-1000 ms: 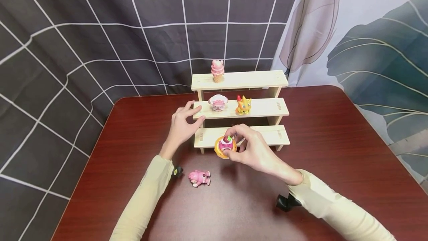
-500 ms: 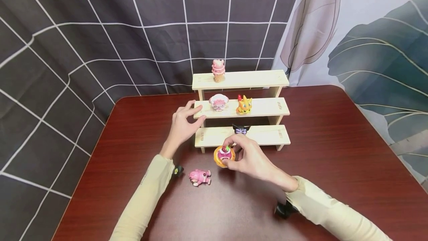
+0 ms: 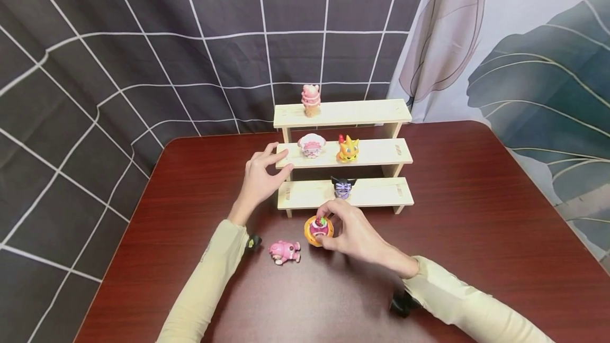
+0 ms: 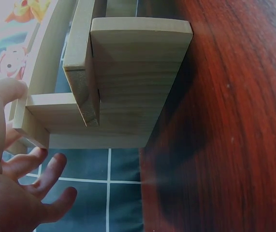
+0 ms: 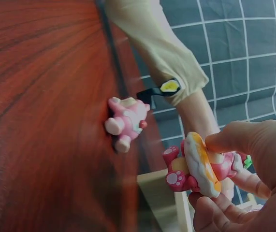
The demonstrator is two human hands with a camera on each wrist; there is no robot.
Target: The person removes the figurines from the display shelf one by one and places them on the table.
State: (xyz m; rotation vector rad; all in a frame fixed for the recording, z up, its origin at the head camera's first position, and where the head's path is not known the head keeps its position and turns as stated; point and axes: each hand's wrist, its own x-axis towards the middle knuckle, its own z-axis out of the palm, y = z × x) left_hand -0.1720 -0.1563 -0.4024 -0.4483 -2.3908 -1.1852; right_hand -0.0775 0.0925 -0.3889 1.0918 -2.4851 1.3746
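Observation:
My right hand [image 3: 355, 232] pinches a pink bear figurine with an orange ring round its middle [image 3: 318, 231], above the table before the rack's lowest step. In the right wrist view, the figurine's feet and white-edged ring [image 5: 200, 164] show between thumb and fingers. My left hand [image 3: 259, 176] grips the left end of the middle board of a three-step wooden display rack [image 3: 376, 152]; the left wrist view shows thumb and fingers at that board's end [image 4: 31, 123]. Another pink bear figurine [image 3: 285, 252] lies on its side on the table, left of my right hand.
A pink ice-cream-cone figurine [image 3: 311, 100] stands on the top step. On the middle step are a white-and-pink figurine [image 3: 312, 145] and a yellow spiky one [image 3: 348, 149]. A black-eared purple figurine [image 3: 342, 188] occupies the lowest step. Grid-patterned curtain [image 3: 229, 57] hangs behind the table.
My right hand has lowered the ringed bear figurine toward me, away from the lowest step, uncovering the black-eared figurine there. My left hand stays at the rack.

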